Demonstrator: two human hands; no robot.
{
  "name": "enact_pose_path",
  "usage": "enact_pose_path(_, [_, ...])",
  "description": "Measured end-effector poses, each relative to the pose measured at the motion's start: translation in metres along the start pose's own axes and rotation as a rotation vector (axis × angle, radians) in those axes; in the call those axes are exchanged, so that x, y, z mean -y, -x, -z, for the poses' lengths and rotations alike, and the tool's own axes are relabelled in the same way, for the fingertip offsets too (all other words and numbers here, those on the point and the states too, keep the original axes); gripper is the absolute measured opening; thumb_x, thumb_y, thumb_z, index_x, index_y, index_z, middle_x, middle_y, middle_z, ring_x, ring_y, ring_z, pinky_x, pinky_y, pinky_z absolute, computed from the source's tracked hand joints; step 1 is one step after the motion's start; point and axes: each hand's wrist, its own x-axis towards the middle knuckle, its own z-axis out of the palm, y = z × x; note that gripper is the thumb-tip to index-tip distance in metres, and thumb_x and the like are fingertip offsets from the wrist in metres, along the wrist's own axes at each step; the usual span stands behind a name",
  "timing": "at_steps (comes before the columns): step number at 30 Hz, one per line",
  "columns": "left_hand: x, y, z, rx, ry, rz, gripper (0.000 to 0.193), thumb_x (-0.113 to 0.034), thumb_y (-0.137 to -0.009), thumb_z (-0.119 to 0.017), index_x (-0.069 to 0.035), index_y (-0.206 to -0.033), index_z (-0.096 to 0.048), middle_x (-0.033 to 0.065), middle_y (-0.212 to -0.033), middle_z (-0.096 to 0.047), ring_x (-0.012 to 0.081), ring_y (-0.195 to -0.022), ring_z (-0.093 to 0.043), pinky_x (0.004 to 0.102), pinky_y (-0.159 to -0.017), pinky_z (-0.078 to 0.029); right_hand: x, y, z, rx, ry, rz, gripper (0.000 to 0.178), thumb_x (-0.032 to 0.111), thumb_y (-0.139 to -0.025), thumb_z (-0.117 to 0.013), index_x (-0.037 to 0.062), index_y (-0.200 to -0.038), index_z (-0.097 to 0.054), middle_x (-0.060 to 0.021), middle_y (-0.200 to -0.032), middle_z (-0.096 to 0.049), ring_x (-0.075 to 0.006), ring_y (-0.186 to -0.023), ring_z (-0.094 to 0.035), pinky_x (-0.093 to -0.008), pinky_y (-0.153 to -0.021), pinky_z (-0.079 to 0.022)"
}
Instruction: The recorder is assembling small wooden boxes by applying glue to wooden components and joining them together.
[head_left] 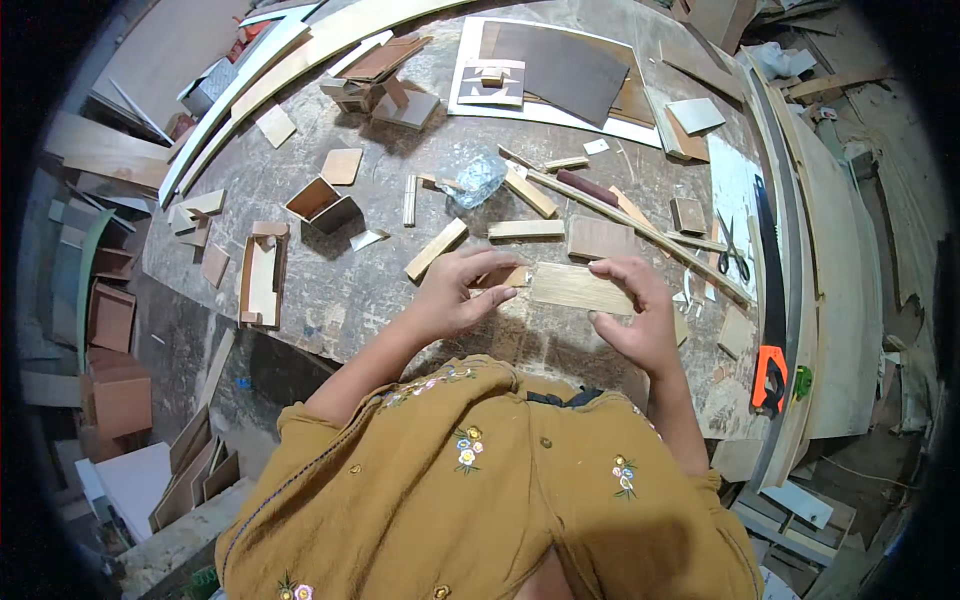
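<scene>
My right hand (645,318) pinches the right end of a flat, pale rectangular wood piece (575,288) between thumb and fingers. Close to its left end, my left hand (468,290) grips a smaller orange-brown wood piece (512,278), partly hidden by the fingers. Both pieces are held above the near part of the worn workbench (370,290). Just beyond the hands lie a short wood block (526,230), a slanted wood block (437,249) and a pinkish-brown flat piece (601,238).
A handsaw (770,300) with an orange handle and black scissors (733,250) lie at right. A crumpled clear plastic bag (470,175) sits mid-bench. Left are a small open wooden box (322,205) and a narrow wooden tray (247,285). Dark sheets (570,70) lie at the back.
</scene>
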Motion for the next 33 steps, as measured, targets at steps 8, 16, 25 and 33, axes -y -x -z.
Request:
enact_pose_path(8, [-0.003, 0.001, 0.000, -0.012, -0.146, -0.086, 0.030, -0.015, -0.080, -0.074, -0.007, -0.109, -0.068, 0.0082, -0.084, -0.064, 0.0226, -0.073, -0.063, 0.0337, -0.064, -0.051, 0.016, -0.004, 0.000, -0.043, 0.036, 0.032, 0.045, 0.003, -0.063, -0.064, 0.0027, -0.108, -0.063, -0.0111, -0.103, -0.060, -0.0224, -0.097, -0.061, -0.0312, -0.089, -0.049])
enact_pose_path(16, [-0.005, 0.001, -0.002, 0.012, -0.170, -0.087, 0.031, -0.015, -0.080, -0.074, -0.006, -0.108, -0.065, 0.0077, -0.084, -0.062, 0.0220, -0.072, -0.062, 0.0333, -0.064, -0.050, 0.011, -0.004, -0.002, -0.023, 0.031, 0.045, 0.043, 0.004, -0.063, -0.063, 0.0020, -0.106, -0.062, -0.0124, -0.103, -0.061, -0.0246, -0.096, -0.063, -0.0327, -0.089, -0.050])
enact_pose_path(25, [0.004, 0.006, -0.009, 0.111, 0.505, 0.181, 0.031, -0.018, -0.094, -0.063, 0.003, -0.116, -0.061, 0.0034, -0.096, -0.063, 0.0075, -0.080, -0.054, 0.0241, -0.070, -0.045, 0.015, 0.000, 0.002, -0.107, -0.209, -0.058, 0.050, 0.010, -0.064, -0.066, 0.0006, -0.113, -0.061, -0.0109, -0.104, -0.062, -0.0209, -0.096, -0.060, -0.0318, -0.089, -0.046])
enact_pose_path(33, [-0.005, 0.001, -0.004, 0.097, 0.052, -0.016, 0.030, -0.023, -0.090, -0.065, -0.001, -0.111, -0.065, 0.0136, -0.086, -0.066, 0.0193, -0.069, -0.062, 0.0303, -0.063, -0.049, 0.024, -0.003, 0.007, -0.062, -0.034, -0.007, 0.042, 0.010, -0.064, -0.066, 0.0009, -0.105, -0.059, -0.0116, -0.097, -0.061, -0.0221, -0.093, -0.063, -0.0339, -0.088, -0.049])
